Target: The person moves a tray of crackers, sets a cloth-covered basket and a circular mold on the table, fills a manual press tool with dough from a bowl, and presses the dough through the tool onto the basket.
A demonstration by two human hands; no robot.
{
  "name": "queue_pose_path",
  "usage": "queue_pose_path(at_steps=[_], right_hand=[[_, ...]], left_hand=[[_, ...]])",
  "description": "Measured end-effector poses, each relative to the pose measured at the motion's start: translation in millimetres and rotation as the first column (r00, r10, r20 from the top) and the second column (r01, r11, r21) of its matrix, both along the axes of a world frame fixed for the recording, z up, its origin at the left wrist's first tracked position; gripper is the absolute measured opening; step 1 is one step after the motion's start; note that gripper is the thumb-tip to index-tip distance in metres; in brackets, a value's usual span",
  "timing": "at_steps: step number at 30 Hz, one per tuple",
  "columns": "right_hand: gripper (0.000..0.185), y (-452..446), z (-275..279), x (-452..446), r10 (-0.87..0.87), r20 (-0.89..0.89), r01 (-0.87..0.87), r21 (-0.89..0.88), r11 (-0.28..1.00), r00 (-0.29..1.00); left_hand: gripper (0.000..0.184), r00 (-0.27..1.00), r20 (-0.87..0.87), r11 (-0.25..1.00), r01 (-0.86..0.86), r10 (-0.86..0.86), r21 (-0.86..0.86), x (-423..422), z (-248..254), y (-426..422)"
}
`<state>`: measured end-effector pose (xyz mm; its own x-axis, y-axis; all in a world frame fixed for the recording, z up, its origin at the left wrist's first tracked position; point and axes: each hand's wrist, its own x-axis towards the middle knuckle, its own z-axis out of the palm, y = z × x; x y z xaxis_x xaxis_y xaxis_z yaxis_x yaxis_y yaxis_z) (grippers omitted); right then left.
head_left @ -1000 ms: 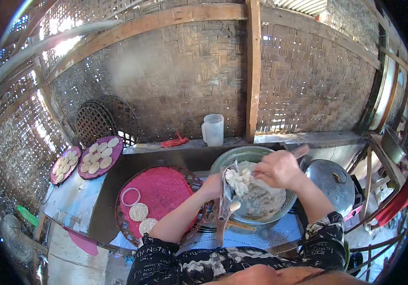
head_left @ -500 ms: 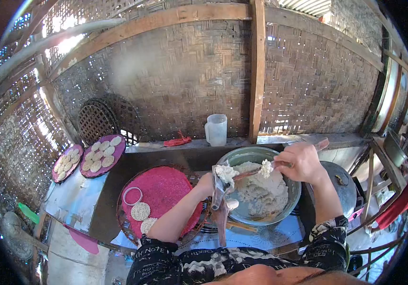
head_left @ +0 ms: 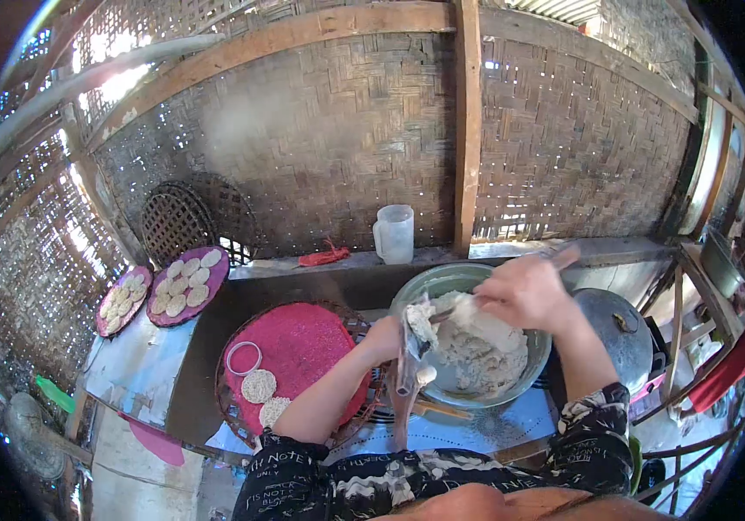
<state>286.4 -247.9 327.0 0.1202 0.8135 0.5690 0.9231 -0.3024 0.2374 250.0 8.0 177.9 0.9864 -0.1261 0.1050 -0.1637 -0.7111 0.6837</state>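
Note:
My left hand point(head_left: 383, 339) is wrapped round a metal press tool point(head_left: 406, 369) with wooden handles, tilted open over the left rim of the basin. White dough point(head_left: 422, 321) sits in the press. My right hand point(head_left: 524, 293) grips a wooden stick point(head_left: 565, 257), its lower end at the dough in the press. Below is a metal basin point(head_left: 539, 369) holding a large mass of pale dough point(head_left: 485, 358). To the left, a round tray with a pink cloth point(head_left: 298, 352) bears a white ring point(head_left: 243, 358) and two round noodle-like discs point(head_left: 259, 385).
A plastic jug point(head_left: 395, 234) and a red bag point(head_left: 324, 254) rest on the ledge behind. Purple trays point(head_left: 203, 300) of discs stand at the far left. A lidded pot point(head_left: 615, 334) is right of the basin.
My right hand first drew the stick back to the right with a clump of dough, then moved it left again to the press. The press has tilted slightly.

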Motion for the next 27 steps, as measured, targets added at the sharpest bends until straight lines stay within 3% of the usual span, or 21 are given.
queue_pose_path(at_steps=[1, 3, 5, 7, 8, 9, 11, 18, 19, 22, 24, 26, 27], right_hand=[[0.014, -11, 9, 0, -0.047, 0.015, 0.046, 0.064, 0.997, 0.999], [0.013, -27, 18, -4, -0.048, -0.029, 0.051, 0.130, 0.990, 0.998], [0.012, -26, 16, -6, -0.010, -0.063, 0.018, 0.132, 0.991, 0.998], [0.013, -22, 9, -7, -0.027, -0.058, 0.033, 0.105, 0.994, 0.998], [0.013, -21, 9, -5, -0.053, -0.037, 0.056, 0.098, 0.994, 0.998], [0.013, -21, 10, -1, -0.079, -0.014, 0.080, 0.092, 0.993, 0.997], [0.012, -18, 11, -2, -0.081, -0.005, 0.081, 0.069, 0.994, 0.997], [0.010, 23, -25, -13, -0.027, 0.062, 0.035, -0.122, 0.992, 0.998], [0.010, 24, -29, -12, -0.033, 0.054, 0.040, -0.142, 0.989, 0.998], [0.013, 9, -16, -12, -0.073, 0.043, 0.078, -0.118, 0.990, 0.996], [0.012, -17, 2, -5, -0.044, -0.023, 0.047, 0.144, 0.988, 0.999], [0.010, -29, 15, -4, -0.153, -0.053, 0.161, 0.252, 0.954, 0.987], [0.012, -24, 16, -5, -0.138, -0.024, 0.139, 0.300, 0.944, 0.990]], left_hand=[[0.047, 0.997, -0.079, 0.999, -0.029, 0.026, -0.033, 6, -6, 10], [0.045, 0.993, 0.111, 0.998, 0.037, -0.030, -0.059, 28, -46, 38], [0.047, 0.987, 0.156, 0.999, 0.039, -0.043, 0.029, 33, -55, 42], [0.046, 0.974, 0.223, 0.990, 0.060, -0.031, -0.125, 36, -67, 36], [0.047, 0.973, 0.230, 0.994, 0.048, -0.025, -0.094, 39, -72, 34], [0.047, 0.971, 0.238, 0.997, 0.036, -0.020, -0.063, 38, -67, 28], [0.048, 0.980, 0.197, 0.977, -0.038, -0.004, 0.211, 8, -12, 1], [0.049, 0.998, 0.067, 0.989, -0.028, 0.018, 0.146, -3, 2, -21], [0.050, 0.991, 0.127, 0.994, 0.026, -0.039, 0.102, -4, -1, -19], [0.050, 0.991, 0.126, 0.980, 0.022, -0.048, 0.195, -12, 13, -12], [0.048, 0.987, 0.157, 0.976, -0.020, -0.015, 0.219, -7, 7, 8], [0.046, 0.981, 0.191, 0.976, -0.069, 0.029, 0.209, -3, 1, 13], [0.044, 0.978, 0.203, 0.977, -0.091, 0.051, 0.192, -1, -2, 7]])
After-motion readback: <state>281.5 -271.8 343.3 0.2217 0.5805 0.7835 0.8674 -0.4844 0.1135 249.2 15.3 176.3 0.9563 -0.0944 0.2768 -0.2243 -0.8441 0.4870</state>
